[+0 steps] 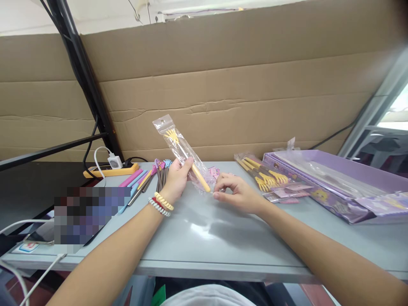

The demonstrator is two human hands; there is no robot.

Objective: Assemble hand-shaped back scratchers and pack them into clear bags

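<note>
My left hand (177,178) is closed around a clear plastic bag (164,123) with a yellow back scratcher (198,173) inside. The scratcher's small hand-shaped head points up and left, and its handle slants down to the right. At the bag's lower end, my right hand (234,192) has thumb and fingers pinched together on what looks like the plastic edge. Behind my left hand lie several loose back scratchers (162,174) with pink, purple and blue heads. To the right of my right hand is a pile of bagged yellow back scratchers (263,172).
A purple display box (342,204) with plastic bags in it stands on the right of the grey table (223,250). Pink cards (291,191) lie beside it. At the left are a yellow power strip (111,171), white cables and a phone (41,233). Cardboard (229,102) walls the back.
</note>
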